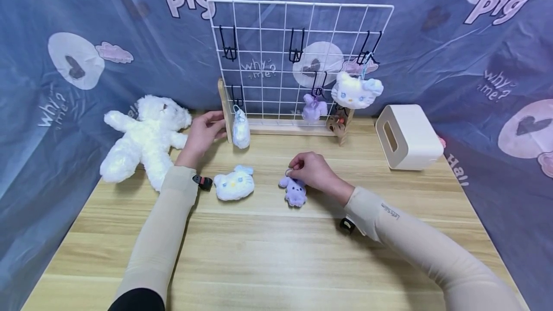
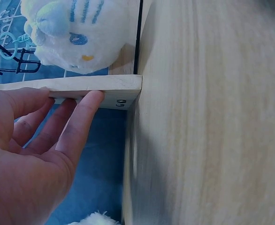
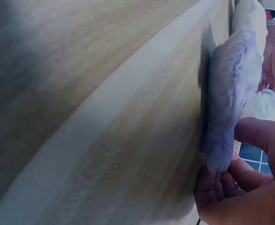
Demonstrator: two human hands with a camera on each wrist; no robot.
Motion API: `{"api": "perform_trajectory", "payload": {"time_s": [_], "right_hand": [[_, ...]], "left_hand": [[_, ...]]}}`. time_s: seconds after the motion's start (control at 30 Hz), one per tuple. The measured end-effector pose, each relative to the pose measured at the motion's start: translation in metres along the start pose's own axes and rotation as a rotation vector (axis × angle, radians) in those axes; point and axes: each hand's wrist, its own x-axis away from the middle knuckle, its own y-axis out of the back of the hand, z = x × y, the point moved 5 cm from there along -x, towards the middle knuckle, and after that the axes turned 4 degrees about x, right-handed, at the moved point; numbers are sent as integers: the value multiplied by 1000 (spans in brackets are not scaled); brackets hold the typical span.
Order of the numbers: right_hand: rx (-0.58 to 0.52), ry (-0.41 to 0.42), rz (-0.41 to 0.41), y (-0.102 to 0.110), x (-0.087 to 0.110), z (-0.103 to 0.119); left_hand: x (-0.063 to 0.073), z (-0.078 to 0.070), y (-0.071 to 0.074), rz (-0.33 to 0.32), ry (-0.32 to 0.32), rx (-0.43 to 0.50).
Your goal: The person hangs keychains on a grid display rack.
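Note:
My right hand [image 1: 313,169] pinches the small ring at the top of a purple plush keychain [image 1: 295,195], which lies face up on the table. In the right wrist view, my fingers are close at the narrow end of the purple plush [image 3: 229,84]. My left hand [image 1: 203,133] touches the left wooden upright [image 1: 223,109] of a white grid rack [image 1: 281,85]; thumb and fingertips rest along the board [image 2: 72,83], fingers fairly straight. Beside that upright hangs a white plush keychain [image 1: 241,131]. Between my arms, a white cat-face plush [image 1: 234,185] with a blue bow lies flat.
Several black hooks [image 1: 296,54] sit on the grid. Another cat-face plush [image 1: 355,92], a purple plush [image 1: 313,108] and a brown plush [image 1: 336,125] hang at its right. A white teddy bear [image 1: 144,138] lies left; a white box [image 1: 412,136] stands right.

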Motion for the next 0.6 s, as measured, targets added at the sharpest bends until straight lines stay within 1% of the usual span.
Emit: {"api": "perform_trajectory", "payload": {"time_s": [0.3, 0.6], "right_hand": [[78, 19, 2, -2, -2, 5], [93, 7, 0, -4, -1, 5]], "left_hand": [[1, -1, 0, -1, -3, -2], [-1, 2, 0, -15, -1, -6]]}}
